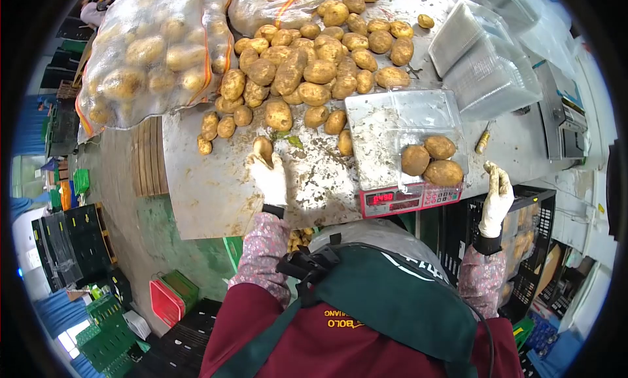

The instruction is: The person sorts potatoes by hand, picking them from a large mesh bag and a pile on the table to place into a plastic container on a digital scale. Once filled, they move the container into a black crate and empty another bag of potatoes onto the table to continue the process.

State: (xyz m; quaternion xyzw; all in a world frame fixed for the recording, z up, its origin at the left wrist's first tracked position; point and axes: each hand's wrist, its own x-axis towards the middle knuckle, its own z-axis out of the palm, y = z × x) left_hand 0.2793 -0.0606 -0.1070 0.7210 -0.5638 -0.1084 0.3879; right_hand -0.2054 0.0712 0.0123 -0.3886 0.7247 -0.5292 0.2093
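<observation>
So the left hand (269, 175), in a white glove, sits a bit left of center and is wrapped around a single potato (263, 147) resting at the edge of the loose heap of potatoes (314, 57) that takes up the top middle of the worktop (203, 188). The right hand (497, 195), also gloved, hangs at the right side with fingers loosely curled and nothing in it, off the worktop edge, near the scale. Center right there's a clear plastic tray (399, 126) sitting on a scale (409, 198) with a red readout, and the tray has three potatoes (432, 161) bunched in its lower right corner. Upper right is a stack of empty clear trays (484, 64). Upper left, a big mesh sack (144, 57) is stuffed full of potatoes. Lower right, a black crate (530, 247) stands below the worktop; what's in it I can't tell.
</observation>
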